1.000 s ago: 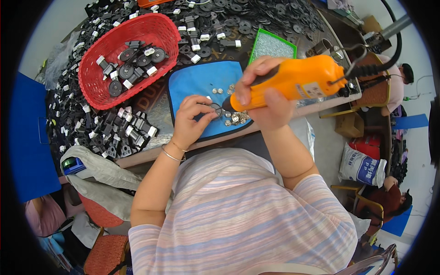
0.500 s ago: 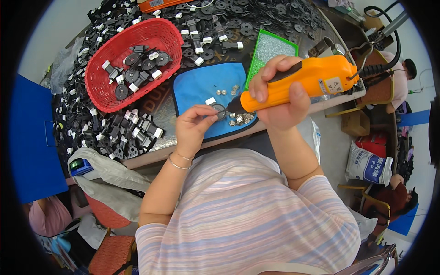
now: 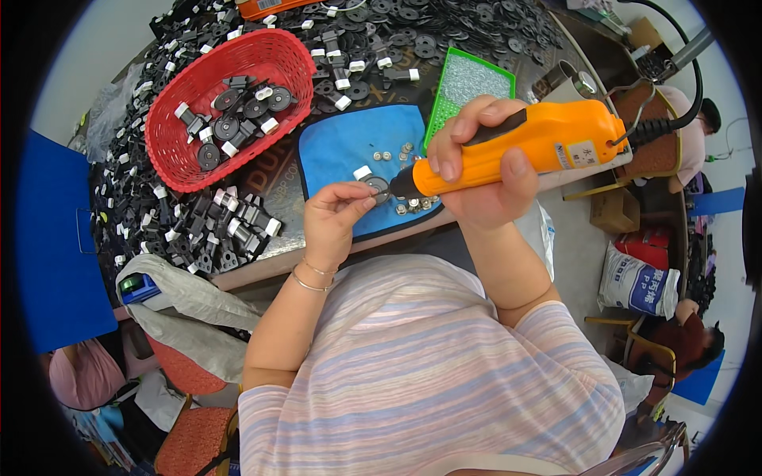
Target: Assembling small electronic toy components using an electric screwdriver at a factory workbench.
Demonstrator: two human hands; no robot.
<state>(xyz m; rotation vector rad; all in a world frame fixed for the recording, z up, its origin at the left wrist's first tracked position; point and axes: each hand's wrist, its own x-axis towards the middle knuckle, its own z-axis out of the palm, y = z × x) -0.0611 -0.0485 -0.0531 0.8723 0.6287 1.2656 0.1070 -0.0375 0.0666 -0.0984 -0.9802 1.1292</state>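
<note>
The left hand (image 3: 333, 218) pinches a black wheel (image 3: 373, 186) at its upper right. The right hand (image 3: 486, 205) wraps an orange driver (image 3: 548, 143) — long axis slanting down-left to that wheel.

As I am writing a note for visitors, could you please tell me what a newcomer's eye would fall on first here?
Probably the orange tool in the right grip, its dark nose at the black disc that the left grip pinches over the blue cloth. Next, perhaps, the red basket to the left, and the green tray by the cloth's right edge.
</note>
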